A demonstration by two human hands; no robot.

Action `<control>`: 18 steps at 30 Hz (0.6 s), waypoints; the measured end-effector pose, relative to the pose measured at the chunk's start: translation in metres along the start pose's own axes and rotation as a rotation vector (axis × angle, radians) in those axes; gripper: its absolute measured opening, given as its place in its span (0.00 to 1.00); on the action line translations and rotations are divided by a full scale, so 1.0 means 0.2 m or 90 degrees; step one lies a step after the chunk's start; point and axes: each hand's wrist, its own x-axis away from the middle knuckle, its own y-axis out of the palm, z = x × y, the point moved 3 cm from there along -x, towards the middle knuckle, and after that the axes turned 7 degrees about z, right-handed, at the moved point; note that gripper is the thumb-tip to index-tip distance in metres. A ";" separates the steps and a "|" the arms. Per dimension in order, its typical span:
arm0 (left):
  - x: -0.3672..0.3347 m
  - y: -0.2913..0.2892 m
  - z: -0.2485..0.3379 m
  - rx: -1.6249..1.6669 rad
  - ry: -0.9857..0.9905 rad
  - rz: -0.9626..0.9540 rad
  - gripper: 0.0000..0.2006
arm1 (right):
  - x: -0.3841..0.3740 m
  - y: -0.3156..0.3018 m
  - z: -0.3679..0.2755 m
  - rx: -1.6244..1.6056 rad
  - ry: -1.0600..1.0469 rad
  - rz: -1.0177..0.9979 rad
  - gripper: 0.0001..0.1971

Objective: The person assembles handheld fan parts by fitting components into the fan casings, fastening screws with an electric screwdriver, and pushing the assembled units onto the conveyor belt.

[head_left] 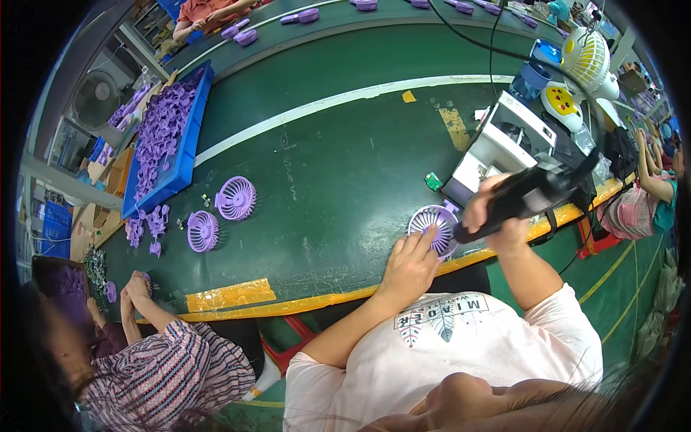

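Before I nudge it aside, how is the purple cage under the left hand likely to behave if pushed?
The cage would likely slide, not roll, as it seems to lie flat on the table. It is probably light for its size, being mostly open slots. Its thin ribs might flex or crack under hard pressure.

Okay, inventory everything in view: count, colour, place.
workbench: one, green, centre
tray: one, blue, left
small parts: many, purple, mostly in tray
round cages: at least three, purple, on workbench
circuit board: one, green, right
boxy device: one, white, right
larger fan: one, white and yellow, upper right
caged fan: one, grey, left
handheld fans: several, purple, far side
coworkers: several, mixed clothing, left, right, top
tool: one, black, right
left grip: one, bare, on a cage
right grip: one, bare, around tool
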 end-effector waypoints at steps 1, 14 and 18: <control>0.00 0.00 0.00 -0.001 0.003 0.001 0.07 | -0.03 -0.02 -0.06 0.019 -0.049 0.013 0.36; 0.03 0.00 0.02 0.003 0.035 0.006 0.07 | -0.15 -0.05 -0.28 0.138 -0.209 0.131 0.30; 0.03 0.00 0.02 -0.006 0.073 0.018 0.07 | -0.12 -0.04 -0.16 0.044 -0.145 0.097 0.34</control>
